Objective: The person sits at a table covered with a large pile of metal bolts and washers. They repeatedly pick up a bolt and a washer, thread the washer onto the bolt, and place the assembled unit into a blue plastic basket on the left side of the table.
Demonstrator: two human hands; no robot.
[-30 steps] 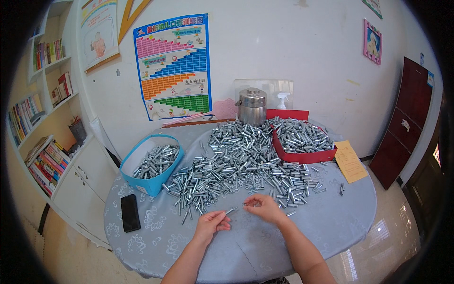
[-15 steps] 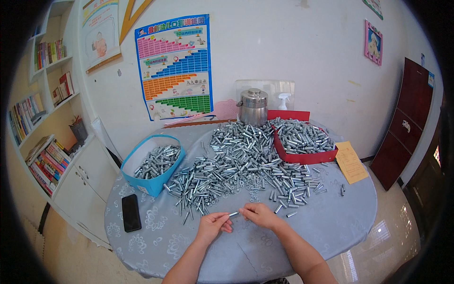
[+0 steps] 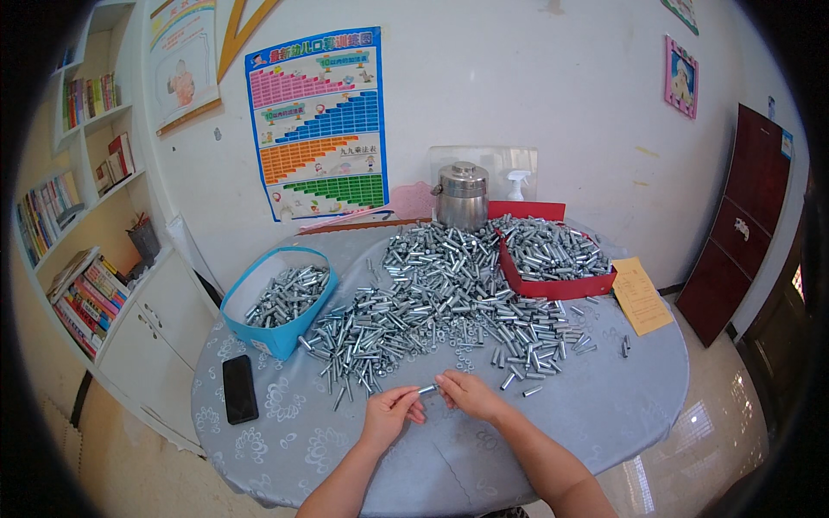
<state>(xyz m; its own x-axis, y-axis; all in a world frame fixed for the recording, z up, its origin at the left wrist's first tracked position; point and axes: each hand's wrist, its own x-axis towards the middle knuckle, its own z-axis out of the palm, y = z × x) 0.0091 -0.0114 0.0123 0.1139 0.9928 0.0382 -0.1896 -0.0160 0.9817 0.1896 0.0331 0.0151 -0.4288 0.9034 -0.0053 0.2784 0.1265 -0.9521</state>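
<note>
Just in front of the metal pile, my left hand (image 3: pixel 390 416) pinches one end of a short silvery bolt (image 3: pixel 427 389). My right hand (image 3: pixel 471 396) has its fingers closed around the other end, so both hands hold the piece a little above the cloth. The fingers hide its two ends. Beyond them spreads a large heap of loose silvery bolts and sleeves (image 3: pixel 414 298), with small nuts (image 3: pixel 462 355) scattered along its near edge. One loose sleeve (image 3: pixel 532 391) lies right of my right hand.
A blue box (image 3: pixel 281 340) of metal pieces stands left of the heap, a red box (image 3: pixel 561 287) of them at the back right. A black phone (image 3: pixel 239 388), a yellow paper (image 3: pixel 642 296) and a steel pot (image 3: pixel 463 203) are also on the grey tablecloth (image 3: pixel 302 457).
Both hands stay at nearly the same spot with the bolt between them. The right fingers have shifted very slightly; the heap and boxes look the same.
</note>
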